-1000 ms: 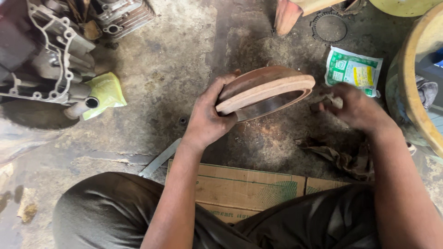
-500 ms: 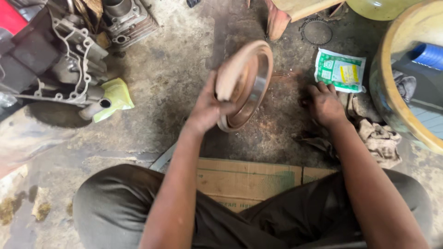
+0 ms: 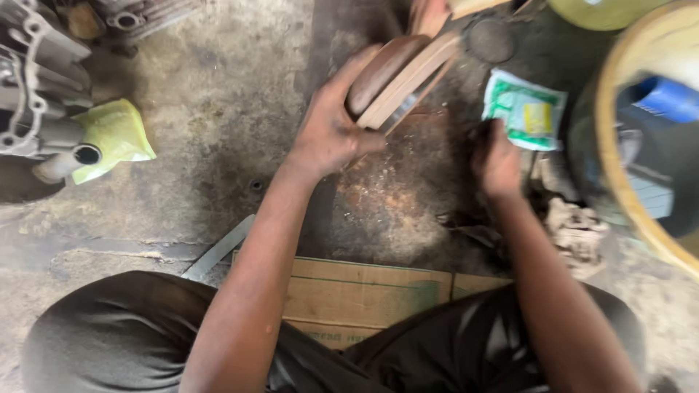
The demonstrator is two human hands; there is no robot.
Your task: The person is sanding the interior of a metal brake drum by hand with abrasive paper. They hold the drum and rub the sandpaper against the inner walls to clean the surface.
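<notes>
Metal engine casing (image 3: 33, 94), grey and full of holes, lies at far left with a yellow-green cloth (image 3: 116, 135) stuffed beside it. My left hand (image 3: 331, 135) grasps a curved brown brake shoe (image 3: 400, 76), tilted on edge above the stained concrete floor (image 3: 218, 94), so its smooth lining shows. My right hand (image 3: 499, 164) rests low near a green-white packet (image 3: 526, 109); I cannot tell its grip. Flattened cardboard (image 3: 364, 298) lies under my knees.

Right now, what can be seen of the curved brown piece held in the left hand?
The curved brown piece is an arc-shaped part with a smooth brown outer face, a paler tan band along its edge and a thin grey metal strip beneath. It is tilted, raised above the stained concrete floor. The left hand grips its lower end, thumb on the outer face. Motion blur hides finer detail.
</notes>
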